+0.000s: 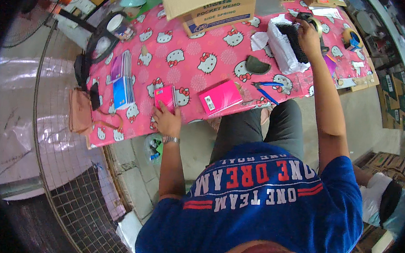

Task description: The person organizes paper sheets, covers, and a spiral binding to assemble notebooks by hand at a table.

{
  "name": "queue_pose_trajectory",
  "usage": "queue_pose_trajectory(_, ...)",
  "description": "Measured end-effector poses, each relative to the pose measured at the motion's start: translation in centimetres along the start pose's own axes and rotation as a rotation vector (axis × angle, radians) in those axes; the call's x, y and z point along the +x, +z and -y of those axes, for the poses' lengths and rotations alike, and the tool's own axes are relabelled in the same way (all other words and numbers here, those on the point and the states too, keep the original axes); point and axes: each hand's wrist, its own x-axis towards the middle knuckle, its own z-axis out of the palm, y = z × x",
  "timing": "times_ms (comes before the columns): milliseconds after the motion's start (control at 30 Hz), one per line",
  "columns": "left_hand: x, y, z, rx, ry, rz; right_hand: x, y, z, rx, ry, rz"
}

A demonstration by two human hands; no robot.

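Note:
My left hand [167, 122] grips the near end of a small pink notebook [164, 97] at the table's front edge, its fingers and thumb on either side. My right arm stretches to the far right, where my right hand [309, 38] curls its fingers at the far end of black spiral binding coils [293, 40]. These coils lie in an opened white paper wrapper [281, 55]. A larger pink notebook stack [221, 97] lies between my hands. Beside it are blue-handled pliers [266, 90] and a dark green half-round piece [257, 65].
Purple notebooks [121, 66] and blue notebooks [123, 93] stand in a row at left. An open cardboard box [219, 16] is at the back. Tape rolls [352, 39] lie at far right. A pink patterned cloth [198, 81] covers the table; a mesh rack [86, 207] is at lower left.

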Motion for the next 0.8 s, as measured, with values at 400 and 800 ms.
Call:
queue_pose_trajectory(400, -5.4, -3.3, -11.5, -0.42, 0.928, -0.064, -15.3, 2.7, 11.1, 0.641, -0.004, 0.219)
queue_pose_trajectory(800, -5.6, -3.8, -12.4, -0.207, 1.085, 0.067, -19.0, 1.3, 10.2, 0.66, 0.099, 0.501)
